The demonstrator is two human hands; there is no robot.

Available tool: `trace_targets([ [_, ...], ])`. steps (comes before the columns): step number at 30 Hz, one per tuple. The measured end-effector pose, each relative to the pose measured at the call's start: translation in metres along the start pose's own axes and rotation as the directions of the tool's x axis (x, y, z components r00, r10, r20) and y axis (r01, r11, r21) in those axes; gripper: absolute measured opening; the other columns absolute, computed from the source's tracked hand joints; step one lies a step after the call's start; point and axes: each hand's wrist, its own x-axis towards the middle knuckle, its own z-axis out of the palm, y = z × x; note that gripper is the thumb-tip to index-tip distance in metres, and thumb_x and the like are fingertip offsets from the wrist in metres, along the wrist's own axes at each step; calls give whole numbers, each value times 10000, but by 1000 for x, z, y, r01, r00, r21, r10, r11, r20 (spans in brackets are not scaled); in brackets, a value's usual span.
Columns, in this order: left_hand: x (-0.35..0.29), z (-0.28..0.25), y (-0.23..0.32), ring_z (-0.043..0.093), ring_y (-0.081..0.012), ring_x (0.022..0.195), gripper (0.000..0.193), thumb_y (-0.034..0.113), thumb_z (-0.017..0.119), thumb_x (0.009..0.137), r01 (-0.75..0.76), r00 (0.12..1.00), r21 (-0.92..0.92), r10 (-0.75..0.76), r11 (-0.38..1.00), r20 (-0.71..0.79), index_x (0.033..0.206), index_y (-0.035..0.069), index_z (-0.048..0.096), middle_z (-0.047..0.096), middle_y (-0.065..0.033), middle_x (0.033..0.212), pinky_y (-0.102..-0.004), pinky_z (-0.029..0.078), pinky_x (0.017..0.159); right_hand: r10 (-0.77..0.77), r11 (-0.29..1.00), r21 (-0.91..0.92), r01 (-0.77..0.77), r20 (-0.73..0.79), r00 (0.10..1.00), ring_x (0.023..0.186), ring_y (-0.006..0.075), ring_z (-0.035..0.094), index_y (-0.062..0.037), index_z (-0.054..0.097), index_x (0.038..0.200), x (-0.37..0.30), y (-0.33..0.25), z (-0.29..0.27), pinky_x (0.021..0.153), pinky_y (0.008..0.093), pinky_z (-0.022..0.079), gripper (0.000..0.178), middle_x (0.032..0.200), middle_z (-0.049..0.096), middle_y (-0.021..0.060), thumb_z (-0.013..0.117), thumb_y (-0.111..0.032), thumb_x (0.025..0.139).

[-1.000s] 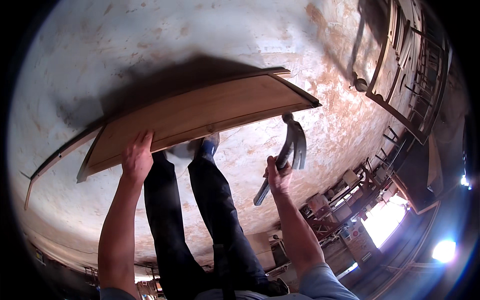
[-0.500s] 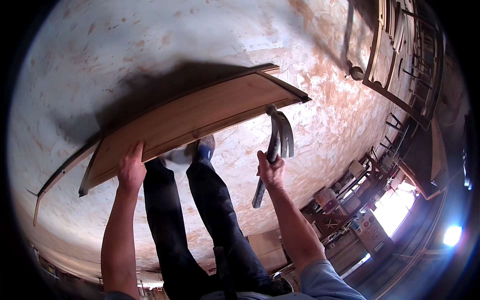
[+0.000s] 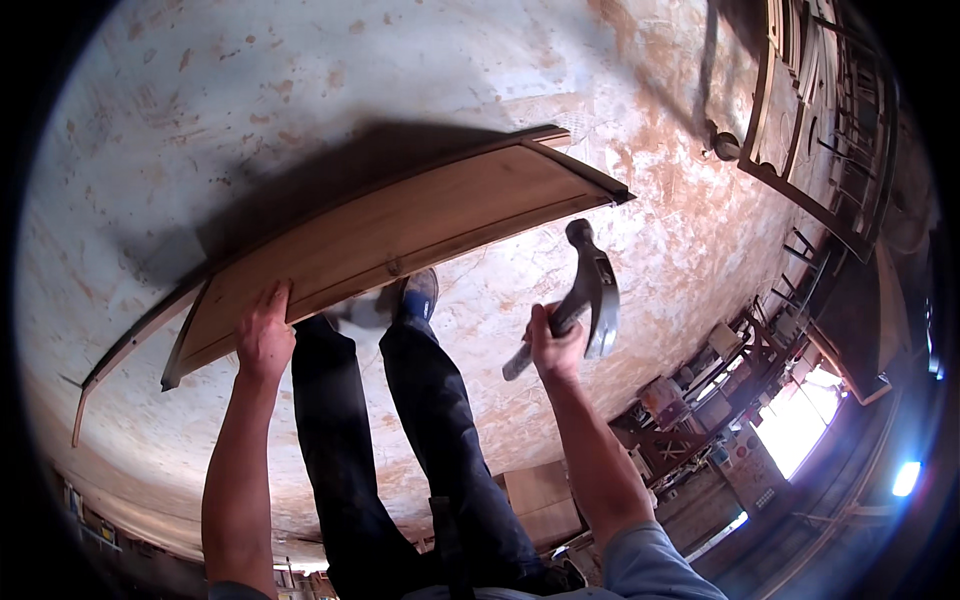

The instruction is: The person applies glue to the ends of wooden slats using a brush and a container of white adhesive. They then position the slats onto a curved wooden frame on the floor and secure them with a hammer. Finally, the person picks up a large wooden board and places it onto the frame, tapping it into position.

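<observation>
A long wooden panel [image 3: 400, 230] with darker frame strips along its edges slants across the middle of the view. My left hand [image 3: 265, 335] grips its near edge toward the left end, fingers lying on the upper face and the thumb hidden. My right hand [image 3: 556, 350] is wrapped around the handle of a claw hammer [image 3: 602, 295]. The metal head is tilted up, apart from the panel, just off its near right corner. A small dark spot shows on the panel's near strip, above my shoe.
My legs [image 3: 425, 400] and one shoe [image 3: 420, 295] are below the panel. A curved wooden strip [image 3: 130, 340] sticks out at its left end. The floor [image 3: 300, 80] is pale and stained. Wooden frames [image 3: 810, 205] stand at the far right, with cluttered shelving [image 3: 690, 410] nearer.
The hammer head has come away from the panel's near right edge, swinging right and back toward me. My left hand keeps its place on the panel.
</observation>
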Motion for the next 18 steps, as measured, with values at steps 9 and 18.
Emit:
trace_targets([
  [9,-2,-1,5,586,-337,1041,545,-105,576,683,48,998,-9,-48,999,36,1201,64,570,603,-142,1177,-418,474,895,53,994,-93,-50,25,998,454,97,505,-59,523,687,1,-3,-14,439,260,425,284,534,523,22,654,-228,874],
  [18,0,3,-3,575,-387,1029,546,-40,595,753,-9,997,-15,10,1000,80,1283,52,502,590,-199,1168,-451,464,893,196,927,-309,-211,-81,977,563,67,479,59,593,701,18,0,-8,522,340,438,407,530,546,90,685,-319,822],
])
